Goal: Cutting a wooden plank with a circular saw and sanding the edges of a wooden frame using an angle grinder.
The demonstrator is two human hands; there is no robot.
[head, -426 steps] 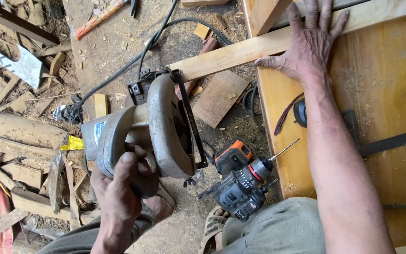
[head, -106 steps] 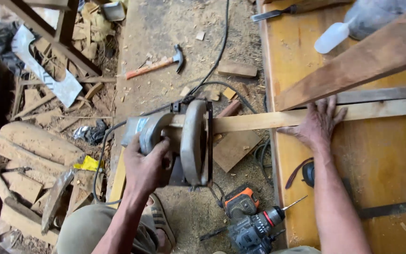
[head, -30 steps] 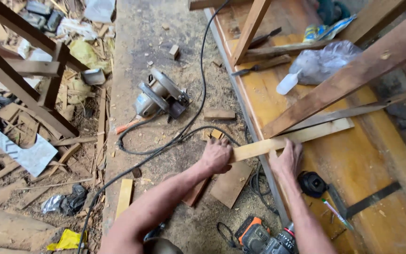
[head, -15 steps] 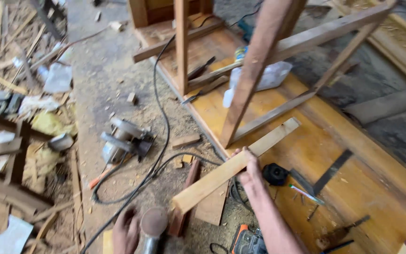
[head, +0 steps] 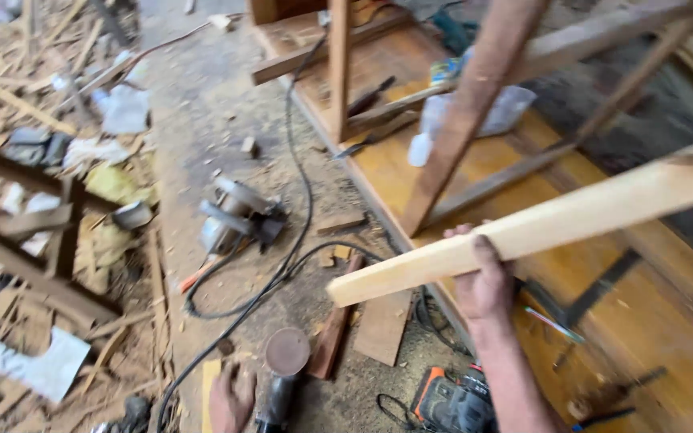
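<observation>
Underfoot, a dusty floor (head: 202, 120) littered with scraps and sawdust, broken slats piled along the left edge. To the right, a broad orange-brown wooden platform (head: 651, 321) lying flat, with an upright wooden frame (head: 459, 120) standing on it and a clear plastic bag (head: 507, 108) just behind the frame's leaning post. Crossing the right half, a long pale wooden batten (head: 571, 220), raised off the platform and tilted up toward the right, its cut end hanging over the floor. Gripped near that lower end by the right hand (head: 487, 281), fingers curled tight over the top edge, thumb underneath. On the floor, left of centre, a circular saw (head: 238, 216) resting on its side, its black cable (head: 282, 265) looping away toward the bottom. At the bottom edge, the left hand (head: 230, 397), fingers loosely spread, just beside a disc sander (head: 282, 369) with its round pad facing up; contact too blurred to judge. Lower right of that, an orange and black cordless drill (head: 451, 405) on the floor. Smallest, a short wood offcut (head: 382, 325) lying beneath the batten's end.
</observation>
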